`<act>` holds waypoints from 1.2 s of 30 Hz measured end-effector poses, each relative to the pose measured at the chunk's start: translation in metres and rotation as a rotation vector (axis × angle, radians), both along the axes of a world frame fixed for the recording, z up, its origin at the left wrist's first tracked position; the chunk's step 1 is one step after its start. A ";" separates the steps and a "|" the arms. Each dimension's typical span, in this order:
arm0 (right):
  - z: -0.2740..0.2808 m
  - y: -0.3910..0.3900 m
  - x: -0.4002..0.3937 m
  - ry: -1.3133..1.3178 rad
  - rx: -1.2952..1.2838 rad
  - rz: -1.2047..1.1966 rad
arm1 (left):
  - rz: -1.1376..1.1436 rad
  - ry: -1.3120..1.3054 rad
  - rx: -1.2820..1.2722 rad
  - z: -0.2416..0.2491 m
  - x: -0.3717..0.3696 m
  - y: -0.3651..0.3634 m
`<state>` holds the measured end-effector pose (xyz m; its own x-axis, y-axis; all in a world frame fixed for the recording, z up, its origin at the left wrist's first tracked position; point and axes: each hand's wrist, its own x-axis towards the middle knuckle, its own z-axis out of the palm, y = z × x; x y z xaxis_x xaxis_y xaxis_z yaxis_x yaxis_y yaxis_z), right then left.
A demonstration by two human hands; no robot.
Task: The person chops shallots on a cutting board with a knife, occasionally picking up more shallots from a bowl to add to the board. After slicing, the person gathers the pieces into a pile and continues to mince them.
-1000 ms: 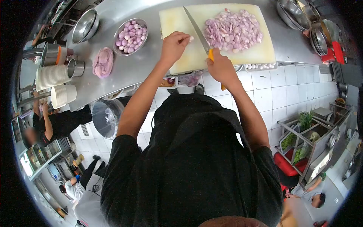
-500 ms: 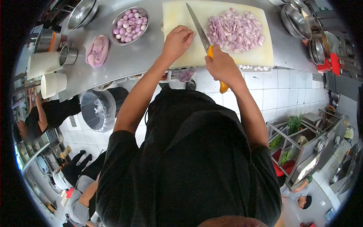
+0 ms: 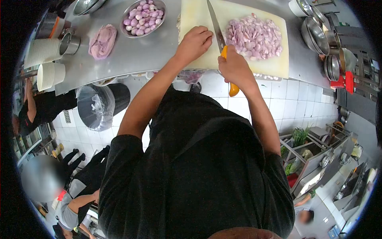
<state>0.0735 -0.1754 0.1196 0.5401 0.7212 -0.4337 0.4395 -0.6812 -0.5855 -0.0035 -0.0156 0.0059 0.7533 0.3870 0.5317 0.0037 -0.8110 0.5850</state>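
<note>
My right hand is wrapped round the yellow handle of a long knife, whose blade points away from me over the cutting board. My left hand rests on the board left of the blade, its fingers curled together; whatever they hold, if anything, is hidden. A pile of sliced shallots lies on the board to the right of the knife. Whole peeled shallots fill a metal bowl on the steel table, left of the board.
A pinkish bundle lies on the steel table. Stacked white tubs and a metal pot stand at the left, metal bowls at the right. Below are a lined bin and a rack. Other people are around.
The view has shifted slightly, so the table and bowl appear moved. My left hand sits a little closer to the knife blade. My right hand keeps its hold on the handle.
</note>
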 end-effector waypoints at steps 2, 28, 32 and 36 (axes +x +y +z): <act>-0.030 0.006 0.004 -0.112 0.089 0.044 | 0.006 -0.022 0.005 -0.001 0.001 0.001; -0.034 0.034 0.017 -0.039 0.081 -0.015 | -0.028 -0.028 -0.035 0.003 -0.002 0.002; -0.010 0.033 0.008 0.037 0.074 -0.050 | -0.041 0.023 -0.025 0.005 -0.004 0.003; -0.072 0.036 0.016 -0.180 0.200 0.041 | -0.025 -0.033 -0.031 -0.001 -0.001 0.003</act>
